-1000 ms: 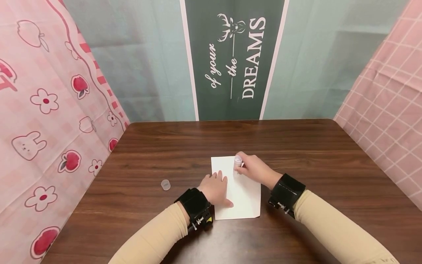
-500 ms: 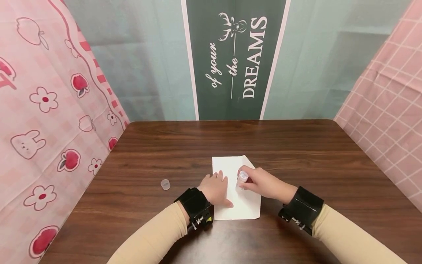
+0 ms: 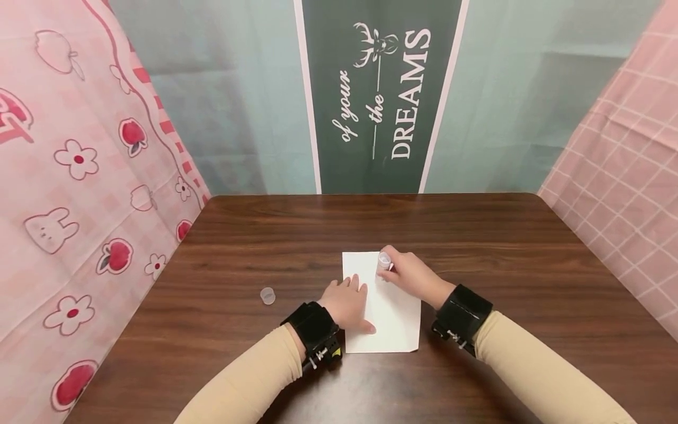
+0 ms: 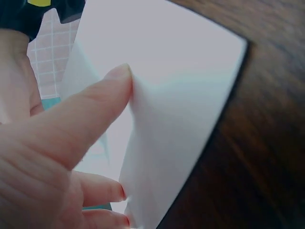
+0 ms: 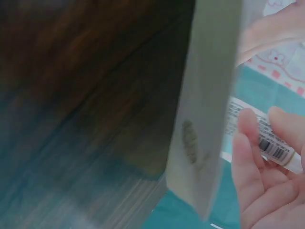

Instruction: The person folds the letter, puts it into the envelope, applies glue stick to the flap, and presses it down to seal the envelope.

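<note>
White tube (image 3: 384, 266), light and rigid we judge, is over paper (image 3: 394, 330) short of the worktop's (image 3: 254, 235) far edge; our right grip (image 3: 415, 277) clasps its sides, likely the surest hold; our left grip (image 3: 344, 303) lies outstretched.

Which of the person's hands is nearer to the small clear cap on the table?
Left. The left hand rests on the white paper, to the right of the small clear cap; the right hand is farther right, holding a white tube.
</note>
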Action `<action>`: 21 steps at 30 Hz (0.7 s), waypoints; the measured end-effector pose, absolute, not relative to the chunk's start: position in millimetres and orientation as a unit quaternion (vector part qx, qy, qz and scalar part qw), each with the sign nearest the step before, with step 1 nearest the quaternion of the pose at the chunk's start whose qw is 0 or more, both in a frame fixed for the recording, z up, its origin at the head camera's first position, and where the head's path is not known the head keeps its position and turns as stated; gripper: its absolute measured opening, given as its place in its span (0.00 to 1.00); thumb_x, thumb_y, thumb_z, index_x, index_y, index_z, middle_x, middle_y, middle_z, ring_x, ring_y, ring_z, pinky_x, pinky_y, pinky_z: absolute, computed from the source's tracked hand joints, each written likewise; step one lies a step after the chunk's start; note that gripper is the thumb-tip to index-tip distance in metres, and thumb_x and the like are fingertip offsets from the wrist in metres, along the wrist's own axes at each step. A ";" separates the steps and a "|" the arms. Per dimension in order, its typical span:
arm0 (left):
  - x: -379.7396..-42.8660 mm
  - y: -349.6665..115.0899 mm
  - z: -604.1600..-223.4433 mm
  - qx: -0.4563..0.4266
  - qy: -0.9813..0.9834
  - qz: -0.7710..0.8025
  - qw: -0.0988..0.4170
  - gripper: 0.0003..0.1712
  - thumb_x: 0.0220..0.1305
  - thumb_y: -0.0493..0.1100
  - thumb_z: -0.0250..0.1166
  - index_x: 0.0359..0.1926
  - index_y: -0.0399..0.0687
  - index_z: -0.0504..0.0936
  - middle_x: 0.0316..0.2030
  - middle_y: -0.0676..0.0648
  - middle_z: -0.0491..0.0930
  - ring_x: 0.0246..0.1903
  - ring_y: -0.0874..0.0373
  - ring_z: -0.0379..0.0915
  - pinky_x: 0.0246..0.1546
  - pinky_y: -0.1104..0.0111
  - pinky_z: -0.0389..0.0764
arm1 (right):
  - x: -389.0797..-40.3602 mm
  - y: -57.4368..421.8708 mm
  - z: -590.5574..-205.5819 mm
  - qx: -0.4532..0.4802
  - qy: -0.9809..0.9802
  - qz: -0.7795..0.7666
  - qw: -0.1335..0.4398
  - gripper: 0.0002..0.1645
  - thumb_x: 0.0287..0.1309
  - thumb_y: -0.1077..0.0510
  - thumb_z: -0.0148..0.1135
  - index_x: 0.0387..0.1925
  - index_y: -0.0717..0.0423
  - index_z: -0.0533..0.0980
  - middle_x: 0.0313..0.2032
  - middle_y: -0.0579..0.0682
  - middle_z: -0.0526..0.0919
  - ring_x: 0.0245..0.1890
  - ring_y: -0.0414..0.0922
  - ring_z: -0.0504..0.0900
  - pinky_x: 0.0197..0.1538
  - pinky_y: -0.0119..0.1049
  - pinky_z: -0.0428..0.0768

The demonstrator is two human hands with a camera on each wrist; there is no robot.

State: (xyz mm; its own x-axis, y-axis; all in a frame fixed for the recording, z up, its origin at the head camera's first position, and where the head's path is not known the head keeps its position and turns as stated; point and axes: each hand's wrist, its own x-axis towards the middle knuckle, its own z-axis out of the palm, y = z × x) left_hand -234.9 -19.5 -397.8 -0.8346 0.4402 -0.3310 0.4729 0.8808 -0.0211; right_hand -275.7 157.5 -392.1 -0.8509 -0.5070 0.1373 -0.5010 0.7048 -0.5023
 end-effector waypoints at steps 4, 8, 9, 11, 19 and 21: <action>-235.0 -19.1 -400.3 0.244 0.957 -0.052 0.150 0.54 0.48 0.74 0.61 0.67 0.44 0.62 0.67 0.40 0.58 0.65 0.50 0.56 0.61 0.54 0.60 | -263.7 162.2 -390.1 -0.303 0.912 -0.275 0.017 0.19 0.55 0.59 0.65 0.46 0.61 0.69 0.25 0.46 0.79 0.22 0.36 0.74 0.25 0.30 0.73; -233.2 -21.6 -399.5 0.243 0.958 -0.044 0.144 0.54 0.47 0.74 0.61 0.67 0.44 0.63 0.67 0.41 0.59 0.65 0.50 0.56 0.60 0.53 0.61 | -254.0 169.4 -384.1 -0.338 0.890 -0.299 0.064 0.17 0.55 0.59 0.65 0.44 0.60 0.70 0.24 0.41 0.79 0.23 0.34 0.75 0.26 0.30 0.73; -232.7 -22.1 -398.8 0.243 0.958 -0.042 0.144 0.54 0.47 0.74 0.61 0.67 0.45 0.63 0.67 0.41 0.59 0.65 0.50 0.56 0.60 0.53 0.61 | -252.9 171.5 -382.3 -0.337 0.886 -0.309 0.075 0.17 0.55 0.59 0.65 0.43 0.59 0.70 0.24 0.41 0.78 0.23 0.35 0.75 0.26 0.31 0.73; -232.3 -22.6 -397.7 0.246 0.958 -0.040 0.142 0.54 0.47 0.73 0.61 0.67 0.45 0.63 0.67 0.41 0.59 0.65 0.50 0.56 0.60 0.52 0.61 | -252.1 175.7 -379.3 -0.316 0.885 -0.331 0.088 0.16 0.55 0.58 0.65 0.42 0.58 0.71 0.26 0.42 0.78 0.25 0.37 0.76 0.28 0.32 0.74; -233.6 -25.9 -399.2 0.246 0.960 -0.008 0.132 0.51 0.46 0.72 0.64 0.64 0.47 0.66 0.66 0.42 0.60 0.63 0.50 0.58 0.58 0.50 0.62 | -255.1 186.1 -381.5 -0.175 0.900 -0.399 0.022 0.19 0.52 0.57 0.68 0.40 0.59 0.70 0.35 0.53 0.78 0.31 0.46 0.74 0.32 0.37 0.73; -235.0 -26.9 -401.5 0.249 0.960 0.002 0.127 0.49 0.47 0.72 0.64 0.63 0.47 0.68 0.64 0.43 0.62 0.62 0.49 0.60 0.57 0.50 0.64 | -254.8 187.0 -384.0 -0.151 0.899 -0.411 0.015 0.18 0.52 0.58 0.68 0.39 0.60 0.69 0.34 0.54 0.77 0.31 0.47 0.73 0.31 0.37 0.72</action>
